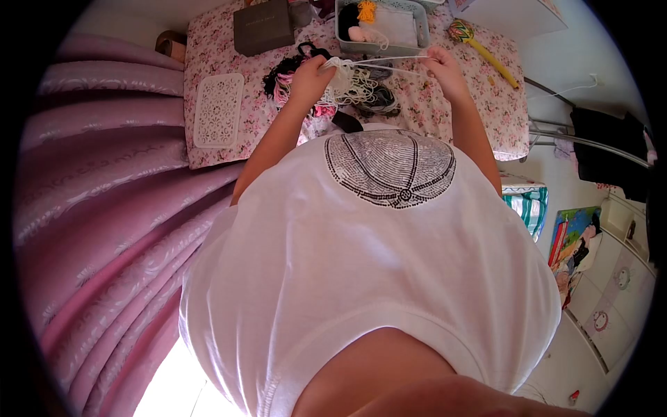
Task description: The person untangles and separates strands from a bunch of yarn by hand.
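Note:
White yarn [389,62] is stretched between my two hands above the table. My left hand [312,79] is closed around a bunch of it, and loose white loops [354,89] hang down beside it. The far end of the strands is pinched in the fingers of my right hand [444,67]. Beneath and around my left hand lies a tangle of black and pink yarn [281,82]. A dark grey bundle of yarn [382,103] rests to the right of the white loops.
The flowered table [260,66] holds a dark box [263,29], a basket [423,28] with yarn inside, a white lace-patterned tray [218,111] and a yellow stick with a woven ball end [490,59]. A pink curtain [118,174] hangs left; a rack with dark cloth [608,142] stands right.

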{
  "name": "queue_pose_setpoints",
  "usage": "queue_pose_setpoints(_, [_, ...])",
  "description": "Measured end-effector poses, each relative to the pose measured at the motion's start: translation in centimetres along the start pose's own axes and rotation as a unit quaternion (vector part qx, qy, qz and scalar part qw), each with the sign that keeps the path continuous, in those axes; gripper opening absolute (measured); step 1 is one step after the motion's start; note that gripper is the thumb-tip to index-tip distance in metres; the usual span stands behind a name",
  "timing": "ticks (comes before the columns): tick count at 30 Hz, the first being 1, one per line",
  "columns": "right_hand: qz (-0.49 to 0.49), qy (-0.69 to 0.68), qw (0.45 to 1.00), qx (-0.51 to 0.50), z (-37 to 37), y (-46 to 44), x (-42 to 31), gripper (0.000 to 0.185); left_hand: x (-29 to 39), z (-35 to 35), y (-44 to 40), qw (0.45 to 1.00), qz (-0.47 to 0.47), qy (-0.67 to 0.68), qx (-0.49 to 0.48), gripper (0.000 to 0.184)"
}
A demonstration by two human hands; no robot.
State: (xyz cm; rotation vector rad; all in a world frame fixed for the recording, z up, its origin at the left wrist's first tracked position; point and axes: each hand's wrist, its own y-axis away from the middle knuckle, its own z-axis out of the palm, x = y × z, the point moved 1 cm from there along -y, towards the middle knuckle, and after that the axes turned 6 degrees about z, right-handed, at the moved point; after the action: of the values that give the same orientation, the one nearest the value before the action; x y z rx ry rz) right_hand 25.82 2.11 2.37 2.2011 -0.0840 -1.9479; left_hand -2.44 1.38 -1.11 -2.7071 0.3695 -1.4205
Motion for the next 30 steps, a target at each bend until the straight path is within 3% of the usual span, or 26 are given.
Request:
queue_pose_setpoints(2, [0.019,-0.07,0.996,0.045,-0.4,0.0,0.5,0.007,-0.3,0.1,0.0,1.0,-0.009,0.016,0.012,0.023])
queue_pose_setpoints(5, [0.026,-0.286,0.958,0.009,0.3,0.5,-0.1,0.011,0.5,0.2,0.0,0.999,-0.014,-0.004,0.047,0.023])
queue_pose_setpoints(8, [0.024,-0.214,0.972,-0.097,0.9,1.1,-1.6,0.015,0.8,0.5,-0.2,0.996,-0.02,0.049,0.067,0.022])
queue_pose_setpoints(10, [0.048,-0.065,0.987,-0.137,1.7,1.7,-2.3,0.015,1.2,0.6,-0.5,0.988,-0.044,0.142,0.05,0.019])
queue_pose_setpoints(13, [0.046,0.123,0.967,-0.219,2.2,1.6,-1.9,0.015,1.8,1.1,-0.8,0.92,-0.055,0.384,0.052,0.016])
queue_pose_setpoints(14, [0.04,0.178,0.951,-0.248,2.3,1.4,-1.4,0.015,2.1,1.1,-0.8,0.911,-0.055,0.406,0.044,0.016])
queue_pose_setpoints(17, [-0.056,0.202,0.96,-0.186,2.8,0.7,-0.3,0.02,3.7,0.7,-0.7,0.885,-0.06,0.461,0.026,0.016])
queue_pose_setpoints(21, [-0.104,0.163,0.98,-0.039,5.4,0.9,-2.6,0.024,4.7,0.9,-0.6,0.873,-0.058,0.485,0.007,0.015])
queue_pose_setpoints(26, [-0.279,0.202,0.938,0.027,7.9,1.1,-4.6,0.024,4.6,1.4,-0.4,0.901,-0.018,0.432,-0.04,0.013])
queue_pose_setpoints(29, [-0.114,0.092,0.989,-0.021,7.6,0.9,-3.7,0.016,5.2,1.1,-0.2,0.913,-0.007,0.404,-0.058,0.013])
queue_pose_setpoints(30, [-0.102,0.043,0.993,-0.036,7.5,0.7,-3.6,0.015,5.3,1.1,-0.2,0.91,-0.006,0.41,-0.063,0.013])
